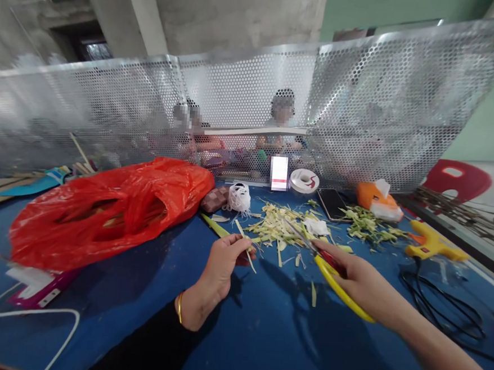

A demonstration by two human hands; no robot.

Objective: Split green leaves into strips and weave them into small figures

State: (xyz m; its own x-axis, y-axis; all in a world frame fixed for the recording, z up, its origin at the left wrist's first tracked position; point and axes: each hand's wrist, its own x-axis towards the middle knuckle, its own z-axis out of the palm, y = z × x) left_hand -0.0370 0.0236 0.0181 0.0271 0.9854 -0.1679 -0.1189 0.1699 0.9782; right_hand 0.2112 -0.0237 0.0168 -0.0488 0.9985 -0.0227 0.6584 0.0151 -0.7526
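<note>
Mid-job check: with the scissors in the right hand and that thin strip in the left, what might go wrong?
1. The left hand pinches the thin strip, so a careless snip with the scissors in the right hand might nick it.
2. If dropped onto the similarly pale scraps, the strip might get lost.
3. The black cord lies looped near the right forearm; snagging it might drag the yellow glue gun.
</note>
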